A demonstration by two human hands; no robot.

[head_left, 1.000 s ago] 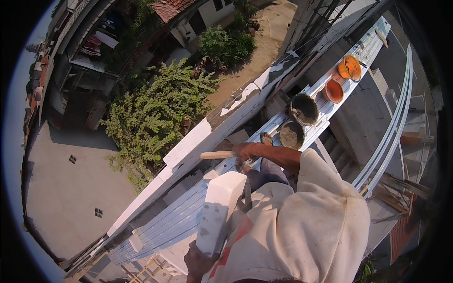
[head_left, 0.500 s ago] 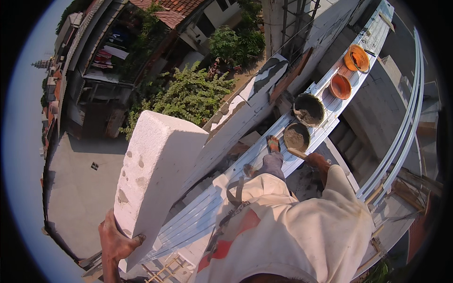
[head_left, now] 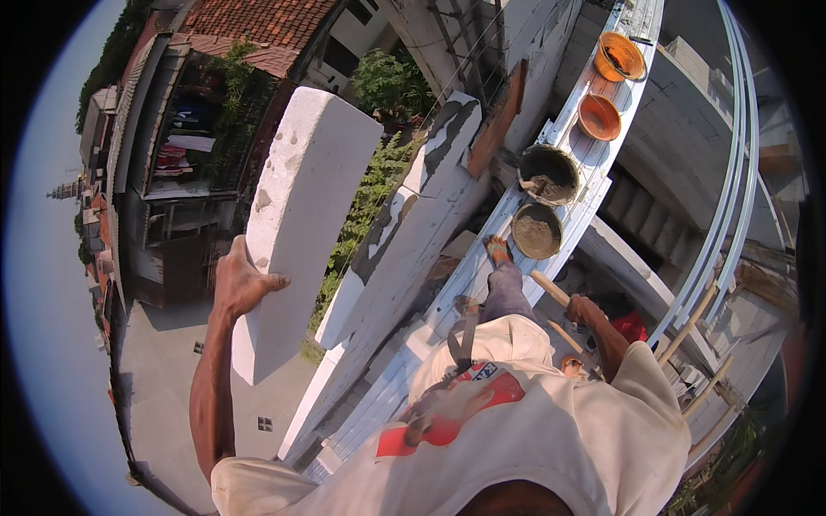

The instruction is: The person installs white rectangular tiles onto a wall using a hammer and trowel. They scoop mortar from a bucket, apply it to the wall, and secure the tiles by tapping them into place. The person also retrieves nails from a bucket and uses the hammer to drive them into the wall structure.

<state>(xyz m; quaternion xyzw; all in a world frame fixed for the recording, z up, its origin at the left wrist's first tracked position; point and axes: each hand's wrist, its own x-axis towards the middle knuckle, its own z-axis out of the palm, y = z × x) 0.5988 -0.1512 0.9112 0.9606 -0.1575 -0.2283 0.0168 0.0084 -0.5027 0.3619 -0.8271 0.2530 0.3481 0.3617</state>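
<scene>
A big white lightweight concrete block (head_left: 301,189) stands tilted at the left, beyond the wall's outer side. My left hand (head_left: 248,279) grips its near lower part, thumb on the face turned toward me and fingers round the outer side, partly hidden. To the block's right runs a white block wall (head_left: 391,258) with grey mortar (head_left: 379,245) spread along its stepped top. My right hand (head_left: 588,310) is closed round a pale wooden handle (head_left: 549,288); whether a tool head is fixed to it, I cannot tell. Past the handle sits a bucket of grey mortar (head_left: 538,234).
My feet are on a narrow ribbed metal platform (head_left: 447,305). Along it stand a second mortar bucket (head_left: 551,185), a small orange tub (head_left: 600,118) and a larger one (head_left: 619,57). Concrete stairs (head_left: 650,219) drop away at right; long metal rails (head_left: 731,172) curve past them.
My left hand has carried the block farther out and up, and more of the mortared wall top shows. My right hand has drawn the wooden handle back from the mortar bucket. The view has shifted.
</scene>
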